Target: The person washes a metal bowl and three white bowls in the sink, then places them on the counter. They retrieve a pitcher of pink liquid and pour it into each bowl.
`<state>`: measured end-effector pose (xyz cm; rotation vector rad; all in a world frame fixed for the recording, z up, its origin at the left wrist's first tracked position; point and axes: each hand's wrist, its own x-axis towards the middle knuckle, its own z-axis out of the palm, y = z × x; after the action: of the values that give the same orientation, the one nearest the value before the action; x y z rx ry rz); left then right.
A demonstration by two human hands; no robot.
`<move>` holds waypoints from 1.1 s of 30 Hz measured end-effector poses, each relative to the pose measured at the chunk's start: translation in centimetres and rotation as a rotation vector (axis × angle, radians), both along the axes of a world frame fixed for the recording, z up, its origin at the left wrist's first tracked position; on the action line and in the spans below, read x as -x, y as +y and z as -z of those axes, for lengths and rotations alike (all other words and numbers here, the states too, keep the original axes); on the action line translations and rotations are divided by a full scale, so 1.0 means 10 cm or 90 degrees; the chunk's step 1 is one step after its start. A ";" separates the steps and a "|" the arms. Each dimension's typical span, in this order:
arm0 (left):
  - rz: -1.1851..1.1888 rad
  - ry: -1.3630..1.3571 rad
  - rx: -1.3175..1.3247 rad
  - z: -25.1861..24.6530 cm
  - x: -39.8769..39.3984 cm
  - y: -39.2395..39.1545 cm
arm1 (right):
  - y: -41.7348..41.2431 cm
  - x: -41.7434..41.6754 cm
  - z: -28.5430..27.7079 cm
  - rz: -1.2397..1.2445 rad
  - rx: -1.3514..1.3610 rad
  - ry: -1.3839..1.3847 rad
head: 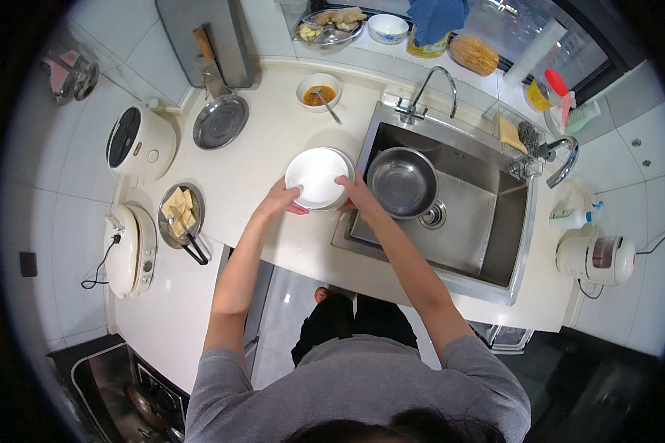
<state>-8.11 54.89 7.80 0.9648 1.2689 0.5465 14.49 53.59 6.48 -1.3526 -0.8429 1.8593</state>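
Observation:
Between my two hands is a small stack of white dishes, over the counter at the left edge of the sink. My left hand grips the stack's left rim, thumb on top. On the right side, my right hand holds the rim with its thumb pressing inward. How many dishes are stacked is hard to tell. Just right of my right hand, a round metal basin stands in the stainless steel sink. Behind the stack, a white bowl holds orange-brown sauce and a spoon.
Left on the counter are a metal plate, a dish of pale slices with black-handled tongs, a rice cooker and a white electric cooker. A faucet rises behind the sink. A spray bottle stands right.

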 end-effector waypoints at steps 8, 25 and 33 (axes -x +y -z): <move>0.026 0.215 0.018 -0.27 -0.20 0.34 | 0.43 -0.18 0.15 -0.045 0.018 0.059; -0.067 0.029 -0.117 -0.84 -0.29 0.16 | 1.02 -1.11 0.28 0.171 -0.493 -0.456; 0.032 -0.021 0.016 -0.53 -0.91 -0.28 | 2.12 -1.23 0.17 0.050 -0.466 -0.806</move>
<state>0.99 52.13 13.06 0.9606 1.2163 0.5046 26.81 74.76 4.75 -1.8846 -1.7763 0.2981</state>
